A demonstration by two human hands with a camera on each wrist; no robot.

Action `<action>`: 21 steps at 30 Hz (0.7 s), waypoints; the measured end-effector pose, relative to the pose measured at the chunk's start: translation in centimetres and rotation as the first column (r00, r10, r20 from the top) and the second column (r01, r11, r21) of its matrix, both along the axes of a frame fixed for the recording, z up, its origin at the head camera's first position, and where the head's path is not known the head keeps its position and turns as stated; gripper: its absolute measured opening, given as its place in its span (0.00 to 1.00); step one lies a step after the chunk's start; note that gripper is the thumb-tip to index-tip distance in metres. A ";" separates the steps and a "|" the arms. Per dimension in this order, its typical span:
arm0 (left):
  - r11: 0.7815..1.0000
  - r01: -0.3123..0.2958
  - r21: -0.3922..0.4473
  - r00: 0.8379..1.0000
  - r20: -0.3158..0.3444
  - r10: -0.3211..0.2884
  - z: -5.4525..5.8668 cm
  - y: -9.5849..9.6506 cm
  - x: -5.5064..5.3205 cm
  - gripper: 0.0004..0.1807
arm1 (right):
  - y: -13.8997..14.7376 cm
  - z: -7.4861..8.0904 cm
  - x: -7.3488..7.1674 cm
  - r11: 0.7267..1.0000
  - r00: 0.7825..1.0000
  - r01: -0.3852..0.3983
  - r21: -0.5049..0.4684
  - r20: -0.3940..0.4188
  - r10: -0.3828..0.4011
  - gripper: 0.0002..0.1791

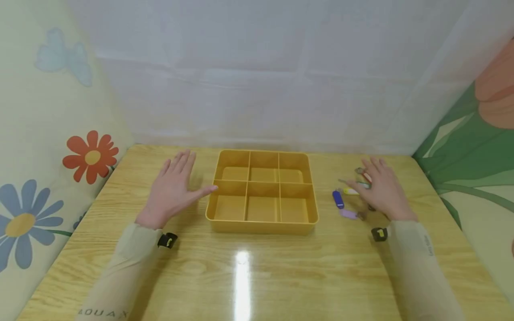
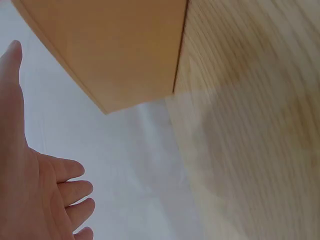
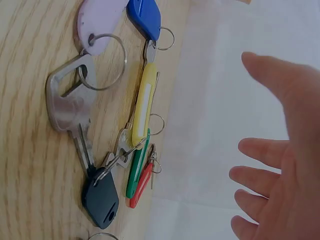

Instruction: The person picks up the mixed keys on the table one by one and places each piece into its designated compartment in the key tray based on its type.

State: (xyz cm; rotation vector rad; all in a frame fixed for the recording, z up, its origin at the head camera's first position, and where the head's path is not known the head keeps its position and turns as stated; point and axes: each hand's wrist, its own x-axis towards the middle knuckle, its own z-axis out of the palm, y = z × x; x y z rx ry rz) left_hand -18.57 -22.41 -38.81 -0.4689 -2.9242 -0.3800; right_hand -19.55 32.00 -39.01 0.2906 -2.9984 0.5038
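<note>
A yellow box [image 1: 263, 227] divided into compartments sits on the table. My left hand [image 1: 170, 194] is beside its left wall, fingers spread and holding nothing; the thumb tip overlaps the rim in the head view. Over the keys on the right, my right hand [image 1: 383, 191] hovers with straight fingers and an empty palm. The right wrist view shows a silver key [image 3: 67, 107] on a ring with a lilac tag [image 3: 97, 25]. Around it lie a blue tag [image 3: 145, 20], a yellow tag [image 3: 145, 102], a green tag [image 3: 137, 167], a red tag [image 3: 141, 185] and a black tag [image 3: 100, 200].
The wooden table [image 1: 305, 276] ends at a white cloth [image 1: 257, 98] behind the box. Floral cloths hang at both sides, one with a red flower [image 1: 92, 156] on the left. Each wrist wears a small black camera [image 1: 167, 240].
</note>
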 end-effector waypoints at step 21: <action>0.991 0.124 -0.059 0.988 0.098 -0.118 -0.5 5.4 2.8 0.70 | 2.4 0.6 0.8 0.991 0.993 0.087 -0.101 0.084 -0.079 0.48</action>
